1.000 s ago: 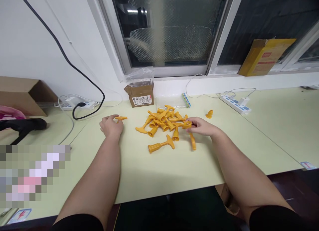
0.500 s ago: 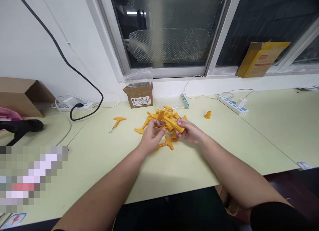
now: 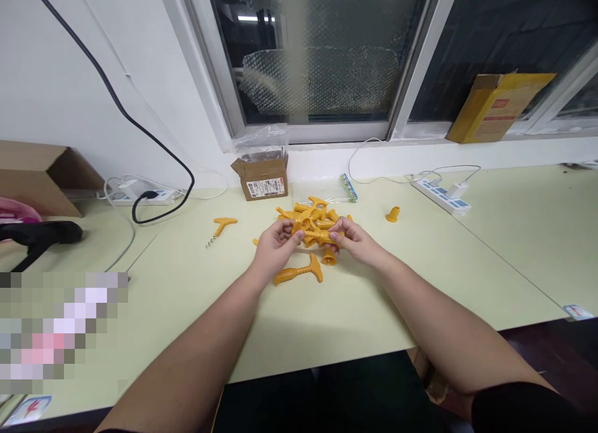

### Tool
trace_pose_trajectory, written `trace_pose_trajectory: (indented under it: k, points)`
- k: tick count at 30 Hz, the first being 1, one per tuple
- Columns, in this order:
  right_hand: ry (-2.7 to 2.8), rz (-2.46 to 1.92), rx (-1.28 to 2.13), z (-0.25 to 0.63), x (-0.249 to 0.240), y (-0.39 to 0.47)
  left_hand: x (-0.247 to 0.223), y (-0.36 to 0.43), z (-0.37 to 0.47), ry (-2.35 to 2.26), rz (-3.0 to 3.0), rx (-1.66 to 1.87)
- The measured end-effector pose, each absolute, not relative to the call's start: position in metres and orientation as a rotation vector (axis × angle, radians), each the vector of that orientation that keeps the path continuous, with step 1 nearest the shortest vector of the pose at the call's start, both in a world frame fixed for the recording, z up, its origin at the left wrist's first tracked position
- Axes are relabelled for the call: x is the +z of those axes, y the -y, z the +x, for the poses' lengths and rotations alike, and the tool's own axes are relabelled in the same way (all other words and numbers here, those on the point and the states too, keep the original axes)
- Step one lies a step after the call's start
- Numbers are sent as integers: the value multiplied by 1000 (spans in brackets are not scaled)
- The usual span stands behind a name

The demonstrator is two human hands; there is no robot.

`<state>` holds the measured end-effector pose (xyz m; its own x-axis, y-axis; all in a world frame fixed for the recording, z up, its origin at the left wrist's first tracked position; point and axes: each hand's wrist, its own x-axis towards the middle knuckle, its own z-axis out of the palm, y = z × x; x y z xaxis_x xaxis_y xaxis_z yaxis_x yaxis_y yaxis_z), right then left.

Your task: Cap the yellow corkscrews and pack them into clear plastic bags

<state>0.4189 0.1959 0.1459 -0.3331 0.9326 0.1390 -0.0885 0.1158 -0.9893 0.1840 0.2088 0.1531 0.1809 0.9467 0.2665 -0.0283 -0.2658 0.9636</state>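
Observation:
Between my two hands, a yellow corkscrew [image 3: 317,236] is held level over a heap of similar yellow corkscrew parts [image 3: 319,211]. My left hand [image 3: 278,243] pinches its left end, and my right hand [image 3: 351,238] grips the right end; fingers cover both ends. Just below, another yellow corkscrew [image 3: 299,271] with a T-shaped handle lies on the table, its screw covered by a sleeve. A yellow bell-shaped cap [image 3: 329,257] sits beneath my right hand. To the left lies a corkscrew with a bare metal spiral [image 3: 221,230].
A single yellow cap [image 3: 393,214] stands right of the heap. Behind are an opened cardboard box [image 3: 261,179], a clear plastic bag [image 3: 317,190] and a white power strip [image 3: 441,195]. A black cable [image 3: 135,124] hangs at the left, near another power strip [image 3: 140,199].
My hands have turned the held corkscrew from slanted to level, and my left hand now grips its left end. The corkscrew below is more exposed.

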Motion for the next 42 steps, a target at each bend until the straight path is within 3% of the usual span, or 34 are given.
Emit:
trace_pose_trajectory:
  k: [6, 13, 17, 24, 31, 36, 42]
  points:
    - [1618, -912, 1053, 417, 142, -192, 159, -209, 183, -928, 1368, 1259]
    - [1929, -762, 309, 426, 150, -195, 166, -212, 181, -1009, 1005, 1261]
    - [1862, -886, 98, 437, 151, -200, 168, -225, 170, -932, 822, 1345]
    - [1776, -1164, 183, 461, 138, -218, 161, -246, 151, -896, 834, 1538]
    - [1614, -1525, 60, 493, 130, -234, 160, -266, 121, -1049, 705, 1540]
    - [1428, -1818, 77, 519, 128, -238, 143, -285, 79, -1657, 933, 1499]
    - [1310, -2001, 157, 542, 122, -241, 136, -292, 45, -2257, 1318, 1051]
